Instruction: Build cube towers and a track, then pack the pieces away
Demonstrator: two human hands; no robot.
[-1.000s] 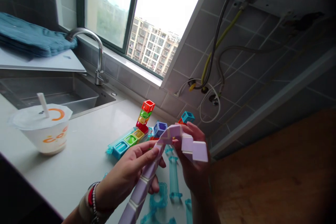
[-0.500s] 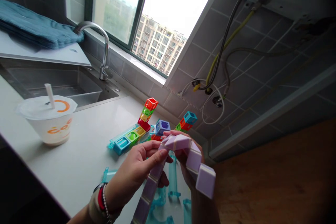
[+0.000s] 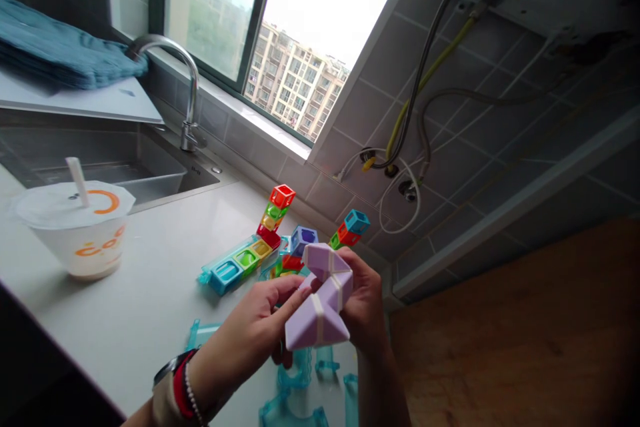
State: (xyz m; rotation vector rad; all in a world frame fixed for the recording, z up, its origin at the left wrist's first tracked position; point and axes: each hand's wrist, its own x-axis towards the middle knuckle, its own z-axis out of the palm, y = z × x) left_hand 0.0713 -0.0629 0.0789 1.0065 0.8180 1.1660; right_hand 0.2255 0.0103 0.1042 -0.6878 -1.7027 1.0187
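Note:
A lilac snake-cube puzzle (image 3: pixel 325 300) made of wedge segments with pale seams is held up between both hands above the counter. My left hand (image 3: pixel 263 317) grips it from the left, thumb on top and fingers partly underneath. From the right and behind, my right hand (image 3: pixel 363 297) closes around it, its fingers mostly hidden by the puzzle. Just beyond the hands lie colourful block pieces: a row of square blocks (image 3: pixel 243 260) with a small upright stack (image 3: pixel 275 210), a purple block (image 3: pixel 303 240), and another stack (image 3: pixel 350 228).
Translucent teal track pieces (image 3: pixel 295 410) lie on the white counter (image 3: pixel 165 300) under my hands. A lidded drink cup with a straw (image 3: pixel 83 233) stands at the left. Behind it are a steel sink (image 3: pixel 165 177) and a tap (image 3: pixel 190 100). Pipes (image 3: pixel 425 73) hang on the tiled wall.
The long straight arm of the puzzle that hung toward me has been turned away, and the puzzle now looks more compact. My right hand has closed further around it.

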